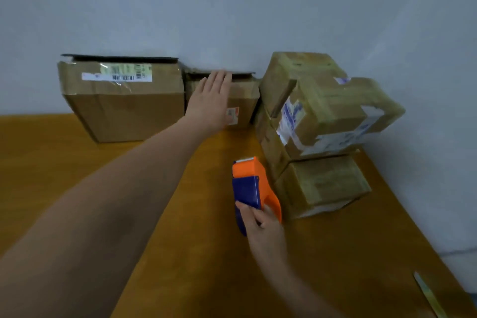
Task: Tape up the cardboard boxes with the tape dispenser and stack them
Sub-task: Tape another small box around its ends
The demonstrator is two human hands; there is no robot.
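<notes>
Pale grey wall (232, 8) backs an orange-brown table (77, 162), and the boxes line up against it: a large box (124, 106) with a barcode label on the left, a small box (242, 103) in the middle whose top flap looks unsealed, and a stack of taped boxes (322, 124) on the right. The small box sits tight between its neighbours, so dragging it out with a flat palm could slip, or nudge the stack. The stack's upper box lies skewed and overhangs those below, and a knock might topple it. The tape dispenser (251, 186) stands on the table just beside the stack's lowest box, so lifting it carelessly could catch that corner too.

The left hand (210, 100) reaches far forward, arm extended, fingers (222, 80) straight and together, laid flat on the small box's upper front edge. The right hand (263, 230) is low over the table, fingers curled round the dispenser's rear end.
</notes>
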